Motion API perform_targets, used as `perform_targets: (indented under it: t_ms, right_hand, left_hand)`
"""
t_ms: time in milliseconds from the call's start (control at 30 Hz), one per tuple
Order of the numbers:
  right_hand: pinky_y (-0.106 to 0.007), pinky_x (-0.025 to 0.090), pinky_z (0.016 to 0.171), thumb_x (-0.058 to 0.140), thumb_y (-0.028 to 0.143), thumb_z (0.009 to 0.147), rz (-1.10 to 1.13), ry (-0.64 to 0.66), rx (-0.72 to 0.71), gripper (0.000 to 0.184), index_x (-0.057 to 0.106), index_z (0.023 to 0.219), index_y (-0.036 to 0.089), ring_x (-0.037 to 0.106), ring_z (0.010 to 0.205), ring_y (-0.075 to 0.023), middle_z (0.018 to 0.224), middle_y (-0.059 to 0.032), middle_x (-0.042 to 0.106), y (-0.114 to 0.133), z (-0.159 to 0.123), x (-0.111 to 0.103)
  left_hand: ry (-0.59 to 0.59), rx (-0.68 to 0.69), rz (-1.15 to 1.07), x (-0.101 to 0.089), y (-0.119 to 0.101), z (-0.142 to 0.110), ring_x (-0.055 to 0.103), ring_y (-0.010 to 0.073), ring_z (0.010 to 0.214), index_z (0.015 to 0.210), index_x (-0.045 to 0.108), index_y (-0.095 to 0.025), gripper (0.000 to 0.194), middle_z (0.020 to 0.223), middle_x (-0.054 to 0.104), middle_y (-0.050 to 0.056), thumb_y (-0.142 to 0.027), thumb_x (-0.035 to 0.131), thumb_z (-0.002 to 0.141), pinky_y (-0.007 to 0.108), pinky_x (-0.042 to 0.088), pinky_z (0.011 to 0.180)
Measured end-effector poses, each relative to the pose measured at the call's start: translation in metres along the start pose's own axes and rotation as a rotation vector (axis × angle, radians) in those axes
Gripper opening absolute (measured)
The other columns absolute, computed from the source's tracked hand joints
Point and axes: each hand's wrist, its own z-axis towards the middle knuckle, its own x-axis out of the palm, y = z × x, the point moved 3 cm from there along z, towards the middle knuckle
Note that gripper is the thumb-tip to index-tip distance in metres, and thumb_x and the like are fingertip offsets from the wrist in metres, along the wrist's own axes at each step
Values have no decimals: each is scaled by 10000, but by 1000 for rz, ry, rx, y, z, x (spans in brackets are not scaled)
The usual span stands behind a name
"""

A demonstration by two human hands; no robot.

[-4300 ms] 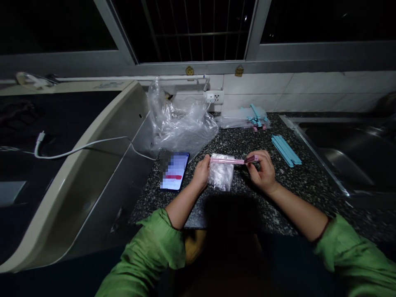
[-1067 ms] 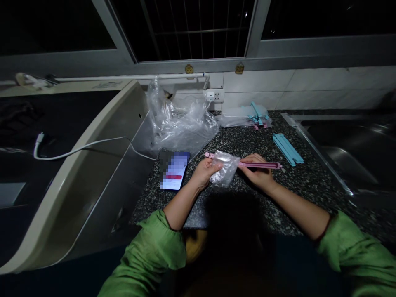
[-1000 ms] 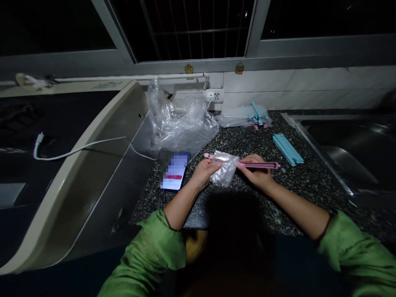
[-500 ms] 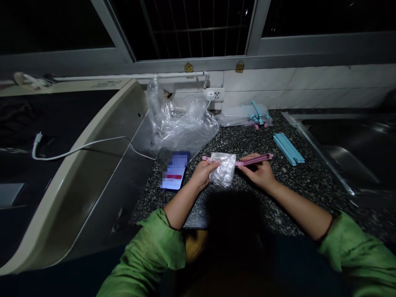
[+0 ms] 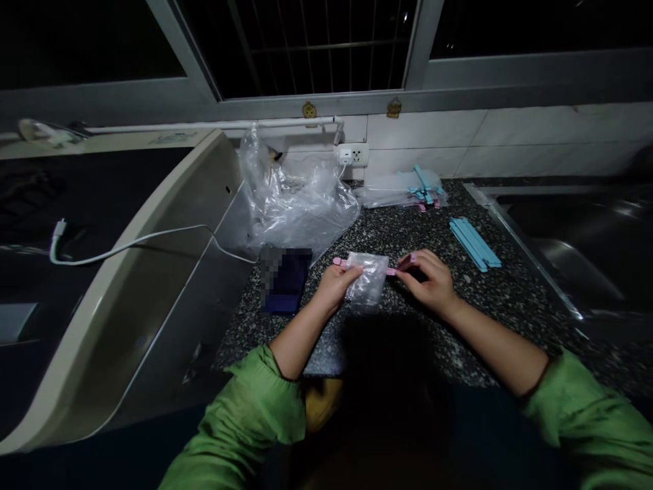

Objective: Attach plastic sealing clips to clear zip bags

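Note:
My left hand (image 5: 334,287) pinches a small clear plastic bag (image 5: 368,278) over the counter, thumb on top. Behind or across the bag runs one pink arm of a bag sealing clip (image 5: 339,262); its ends stick out at both sides. At the bag's right side, my right hand (image 5: 429,280) holds the clip's other arm with thumb and fingers. That arm is partly hidden by the fingers and points up and toward the back. Both hands are closed on these things.
Several blue sealing clips (image 5: 474,243) lie right, before the sink (image 5: 566,265). Behind are a large crumpled plastic bag (image 5: 300,204) and more bags (image 5: 388,189) with blue and pink clips. A phone (image 5: 288,282) lies left. A white cable (image 5: 147,238) crosses the grey appliance (image 5: 204,224).
The clip's free arm, which stretched out to the right, has swung up and back toward the bag in my right hand. The phone's screen has gone dark.

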Motion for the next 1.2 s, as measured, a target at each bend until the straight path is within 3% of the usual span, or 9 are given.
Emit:
perform_targets:
  t_ms: [167,267,333,433,767,1000,1200]
  right_hand:
    - [-349,493,661,625,276,785,59,36,25,84,591,742,212,610,718,-178,753,-46,668,1,12,31]
    - [-354,493,671,611,292,795,80,31,34,103,589,735,211,607,734,-185,757,-51,667,1,22,53]
    - [-351,492,666,606,280,796,84,20,8,81,593,758,210,604,740,-186,765,-51,667,1,25,63]
    - [-353,491,666,596,265,799,70,14,-12,51,603,798,215,605,753,-188,781,-47,667,-1,25,68]
    - [-344,483,665,591,272,807,-8,0,-29,101,632,880,217,602,751,-185,802,-51,669,-2,19,55]
    - [-344,470,677,557,271,827,-39,63,-20,151,653,939,238,586,743,-181,815,-40,673,-1,18,51]
    - [-335,462,666,534,263,839,-98,109,-51,208,662,1003,258,558,739,-180,791,-40,650,-2,14,51]
  left_hand:
    - [-252,209,258,-24,-21,-3,449,97,460,563,651,-121,223,482,563,-21,-340,691,566,219,315,490]
    - [-408,291,281,-41,-30,0,380,77,447,500,592,-138,214,434,478,-48,-324,662,579,216,276,483]
    - [-447,324,273,-47,-32,3,365,72,455,475,556,-146,214,428,449,-57,-308,650,579,215,272,492]
    - [-423,311,265,-47,-30,7,380,79,473,482,559,-148,208,440,463,-52,-312,645,575,216,283,502]
    - [-256,253,173,-30,-16,11,403,80,468,512,587,-135,261,460,517,-37,-376,685,536,213,299,497]
    - [-187,219,205,-27,-8,15,458,102,494,565,645,-137,279,514,590,-13,-412,688,546,220,325,501]
    - [-145,194,263,-23,-9,13,418,90,463,504,623,-139,261,452,539,-22,-389,676,558,221,296,495]
